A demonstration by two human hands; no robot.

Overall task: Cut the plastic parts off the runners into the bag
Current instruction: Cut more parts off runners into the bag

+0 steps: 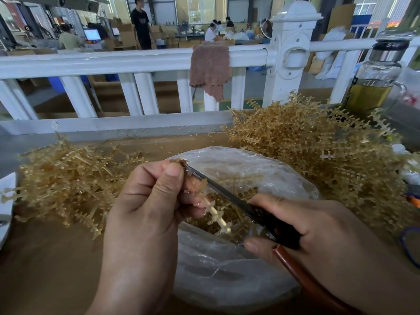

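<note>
Tan runner pinched in left hand above bag, centre frame; right hand clamps scissors, trimming apparently underway, blade closure next.

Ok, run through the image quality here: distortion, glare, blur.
Head view: wide-angle lens bows the white railing; soft glare on the clear plastic bag; the left hand with its runner, the right hand and scissors are sharp; the standing person behind looks soft.
</note>
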